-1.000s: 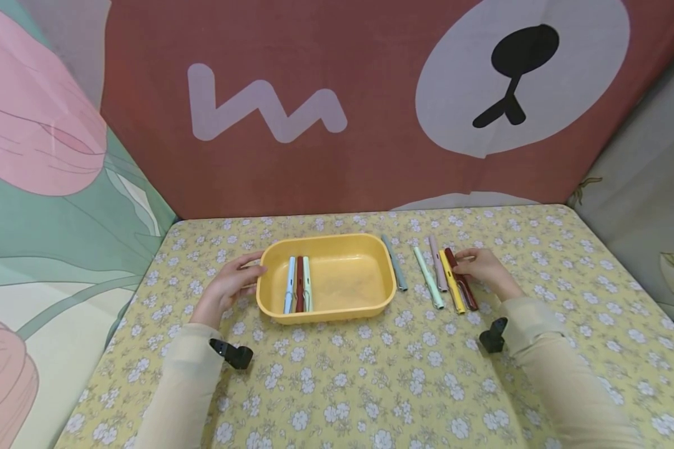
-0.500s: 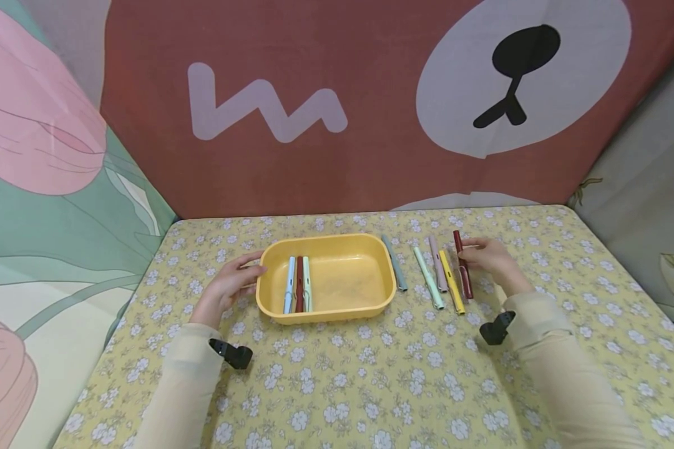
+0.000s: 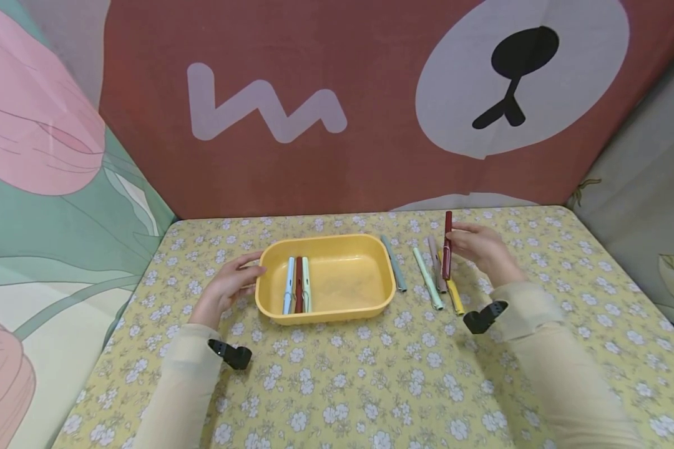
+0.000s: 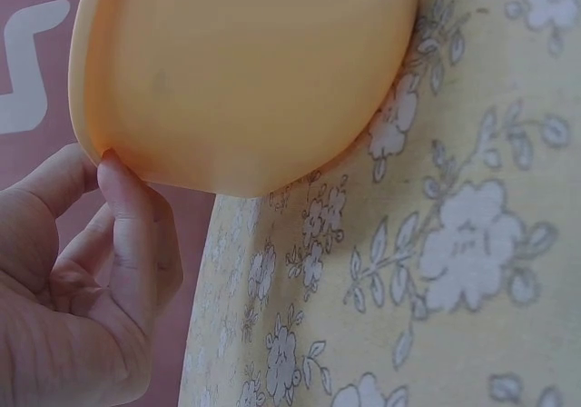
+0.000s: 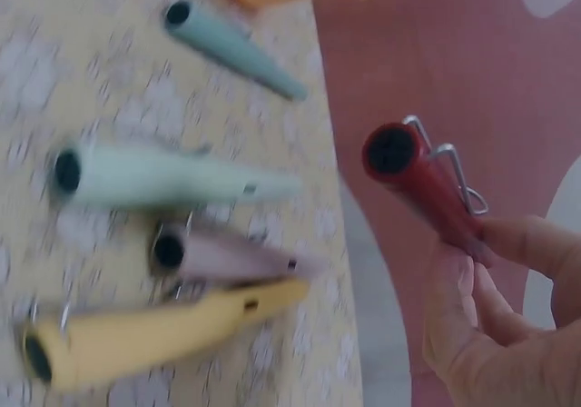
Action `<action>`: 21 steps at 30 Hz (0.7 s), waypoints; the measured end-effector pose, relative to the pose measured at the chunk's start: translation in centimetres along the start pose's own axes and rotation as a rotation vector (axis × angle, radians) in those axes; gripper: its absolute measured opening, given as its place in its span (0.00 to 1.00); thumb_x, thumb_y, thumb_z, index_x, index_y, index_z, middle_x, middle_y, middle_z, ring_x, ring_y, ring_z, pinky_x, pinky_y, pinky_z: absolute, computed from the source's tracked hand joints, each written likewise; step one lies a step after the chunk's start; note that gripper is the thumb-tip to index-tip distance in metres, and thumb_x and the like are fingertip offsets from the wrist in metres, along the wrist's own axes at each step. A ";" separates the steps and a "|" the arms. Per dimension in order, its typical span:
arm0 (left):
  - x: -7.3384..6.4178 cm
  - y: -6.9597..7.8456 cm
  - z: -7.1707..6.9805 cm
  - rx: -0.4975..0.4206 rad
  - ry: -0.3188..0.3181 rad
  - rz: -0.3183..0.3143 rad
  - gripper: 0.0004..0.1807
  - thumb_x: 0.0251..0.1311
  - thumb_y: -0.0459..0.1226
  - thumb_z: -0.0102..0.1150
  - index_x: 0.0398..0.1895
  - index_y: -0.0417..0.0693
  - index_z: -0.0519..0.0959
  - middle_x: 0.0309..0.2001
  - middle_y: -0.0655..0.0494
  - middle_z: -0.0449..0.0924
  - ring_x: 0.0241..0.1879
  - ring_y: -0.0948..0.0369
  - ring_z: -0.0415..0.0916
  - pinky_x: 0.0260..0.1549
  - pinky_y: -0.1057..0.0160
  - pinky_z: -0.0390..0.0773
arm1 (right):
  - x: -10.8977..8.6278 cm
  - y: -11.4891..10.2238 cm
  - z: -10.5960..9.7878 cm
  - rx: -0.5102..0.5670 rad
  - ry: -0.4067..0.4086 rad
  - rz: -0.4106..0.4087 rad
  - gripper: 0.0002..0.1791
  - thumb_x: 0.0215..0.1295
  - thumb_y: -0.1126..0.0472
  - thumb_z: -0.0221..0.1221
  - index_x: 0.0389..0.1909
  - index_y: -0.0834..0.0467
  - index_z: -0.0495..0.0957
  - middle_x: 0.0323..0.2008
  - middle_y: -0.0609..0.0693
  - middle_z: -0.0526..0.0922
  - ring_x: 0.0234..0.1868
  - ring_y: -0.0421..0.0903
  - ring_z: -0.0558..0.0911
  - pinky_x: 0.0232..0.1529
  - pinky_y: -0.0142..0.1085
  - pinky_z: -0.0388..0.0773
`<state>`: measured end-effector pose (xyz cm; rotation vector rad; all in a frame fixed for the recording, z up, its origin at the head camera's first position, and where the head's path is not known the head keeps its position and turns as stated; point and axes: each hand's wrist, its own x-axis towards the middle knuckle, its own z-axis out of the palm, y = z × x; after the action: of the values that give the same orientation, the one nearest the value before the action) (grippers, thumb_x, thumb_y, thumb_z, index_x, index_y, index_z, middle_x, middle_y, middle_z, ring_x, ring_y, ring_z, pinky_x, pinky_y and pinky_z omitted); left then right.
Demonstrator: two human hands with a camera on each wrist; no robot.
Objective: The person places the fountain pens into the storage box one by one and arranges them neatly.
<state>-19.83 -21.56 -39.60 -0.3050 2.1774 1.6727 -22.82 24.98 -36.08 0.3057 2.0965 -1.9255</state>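
My right hand (image 3: pixel 483 249) pinches a dark red pen (image 3: pixel 447 246) between thumb and fingers, raised over the table. Its clip and dark cap end face the camera in the right wrist view. Below it lie a yellow pen (image 5: pixel 163 334), a pale purple pen (image 5: pixel 231 254) and a mint green pen (image 5: pixel 163 178). At the left end of the yellow tray (image 3: pixel 342 315), my left hand (image 3: pixel 233 284) pinches the rim between thumb and fingers. Inside the tray a light blue pen (image 3: pixel 289 284), another dark red pen (image 3: pixel 299 284) and a pale green pen (image 3: pixel 306 284) lie side by side.
A grey-green pen (image 3: pixel 394 263) lies along the tray's right side. The table wears a yellow floral cloth (image 3: pixel 337 386). Behind it hangs a reddish-brown printed curtain (image 3: pixel 371 168), with more printed cloth (image 3: pixel 45 262) at the left.
My right hand has lifted the dark red pen off the table beside the yellow pen, then carried it up and left. The left hand and tray have stayed in place.
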 end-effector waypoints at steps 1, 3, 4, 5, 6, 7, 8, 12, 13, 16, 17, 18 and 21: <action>0.0 0.0 0.0 0.000 -0.001 0.001 0.32 0.66 0.41 0.54 0.73 0.55 0.59 0.48 0.56 0.77 0.35 0.70 0.81 0.29 0.73 0.80 | -0.1 -0.2 0.2 0.037 -0.005 0.000 0.36 0.69 0.65 0.51 0.74 0.66 0.47 0.26 0.32 0.80 0.31 0.26 0.81 0.38 0.20 0.79; 0.0 0.0 0.0 0.001 -0.002 0.002 0.32 0.66 0.41 0.54 0.73 0.55 0.59 0.49 0.55 0.77 0.35 0.70 0.81 0.29 0.73 0.80 | -0.2 -0.5 0.8 0.088 -0.019 0.000 0.36 0.69 0.66 0.51 0.74 0.65 0.46 0.26 0.33 0.80 0.31 0.28 0.81 0.37 0.20 0.79; 0.0 -0.1 0.1 0.000 -0.004 0.003 0.32 0.66 0.41 0.55 0.73 0.55 0.59 0.49 0.55 0.77 0.35 0.70 0.81 0.29 0.73 0.80 | -0.2 -0.7 1.2 0.107 -0.023 0.003 0.37 0.69 0.66 0.51 0.74 0.65 0.46 0.26 0.33 0.81 0.31 0.28 0.81 0.37 0.20 0.79; 0.0 -0.1 0.1 -0.001 -0.005 0.003 0.32 0.66 0.41 0.55 0.73 0.55 0.59 0.49 0.55 0.77 0.35 0.70 0.81 0.29 0.73 0.80 | -0.3 -0.9 1.5 0.118 -0.028 0.003 0.37 0.69 0.66 0.51 0.74 0.65 0.47 0.26 0.34 0.81 0.31 0.29 0.81 0.37 0.21 0.79; 0.0 -0.1 0.1 -0.003 -0.005 0.004 0.32 0.66 0.41 0.55 0.73 0.55 0.59 0.49 0.56 0.77 0.35 0.70 0.81 0.29 0.73 0.80 | -0.3 -1.0 1.9 0.127 -0.031 0.005 0.36 0.69 0.66 0.51 0.74 0.65 0.47 0.26 0.34 0.81 0.31 0.29 0.81 0.37 0.21 0.79; 0.0 -0.2 0.1 -0.005 -0.006 0.005 0.32 0.66 0.41 0.55 0.73 0.55 0.59 0.48 0.56 0.78 0.35 0.70 0.81 0.29 0.73 0.80 | -0.3 -1.2 2.3 0.125 -0.035 0.005 0.36 0.69 0.66 0.52 0.74 0.64 0.47 0.27 0.34 0.80 0.31 0.29 0.81 0.36 0.21 0.79; 0.0 -0.2 0.1 -0.007 -0.006 0.006 0.32 0.66 0.41 0.55 0.73 0.55 0.59 0.48 0.57 0.78 0.35 0.70 0.81 0.29 0.73 0.80 | -0.4 -1.4 2.7 0.119 -0.037 0.006 0.36 0.69 0.66 0.52 0.74 0.64 0.48 0.27 0.35 0.80 0.31 0.29 0.81 0.36 0.21 0.79; -0.1 -0.2 0.0 -0.018 -0.008 0.008 0.32 0.66 0.41 0.55 0.73 0.54 0.60 0.45 0.59 0.78 0.34 0.70 0.81 0.29 0.73 0.80 | -0.3 -1.9 4.4 0.096 -0.050 0.005 0.35 0.69 0.65 0.52 0.74 0.64 0.50 0.28 0.36 0.79 0.30 0.29 0.81 0.36 0.20 0.79; -0.1 -0.2 0.0 -0.020 -0.009 0.009 0.32 0.66 0.40 0.55 0.73 0.54 0.59 0.45 0.59 0.78 0.34 0.70 0.81 0.29 0.73 0.80 | -0.3 -1.9 4.8 0.094 -0.055 0.004 0.35 0.69 0.66 0.52 0.74 0.65 0.50 0.27 0.36 0.79 0.30 0.29 0.81 0.36 0.20 0.79; -0.1 -0.2 0.0 -0.021 -0.011 0.010 0.32 0.66 0.40 0.55 0.73 0.54 0.59 0.45 0.59 0.77 0.34 0.70 0.81 0.29 0.72 0.80 | -0.1 -2.1 6.0 0.079 -0.057 0.006 0.34 0.69 0.66 0.52 0.73 0.64 0.51 0.27 0.36 0.79 0.29 0.30 0.81 0.36 0.20 0.79; -0.1 -0.2 0.0 -0.019 -0.011 0.011 0.32 0.66 0.40 0.55 0.73 0.54 0.59 0.45 0.58 0.77 0.34 0.70 0.81 0.30 0.72 0.80 | -0.1 -2.1 6.4 0.070 -0.059 0.003 0.34 0.69 0.66 0.52 0.73 0.64 0.51 0.27 0.36 0.79 0.29 0.29 0.81 0.37 0.20 0.79; 0.0 -0.2 0.0 -0.017 -0.011 0.012 0.32 0.66 0.40 0.55 0.73 0.54 0.59 0.45 0.58 0.77 0.35 0.70 0.81 0.30 0.72 0.81 | 0.0 -2.1 6.8 0.055 -0.058 0.002 0.33 0.69 0.66 0.51 0.73 0.64 0.52 0.28 0.36 0.79 0.29 0.29 0.81 0.37 0.20 0.79; 0.0 -0.1 0.0 -0.008 -0.008 0.014 0.32 0.66 0.41 0.54 0.73 0.54 0.59 0.47 0.57 0.77 0.35 0.70 0.81 0.31 0.72 0.81 | 0.1 -2.2 8.1 0.025 -0.058 -0.002 0.32 0.69 0.65 0.52 0.72 0.63 0.55 0.31 0.39 0.79 0.30 0.30 0.81 0.38 0.21 0.79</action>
<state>-19.76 -21.61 -39.66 -0.2856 2.1716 1.6878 -23.17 16.76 -34.67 0.2506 2.0383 -1.9395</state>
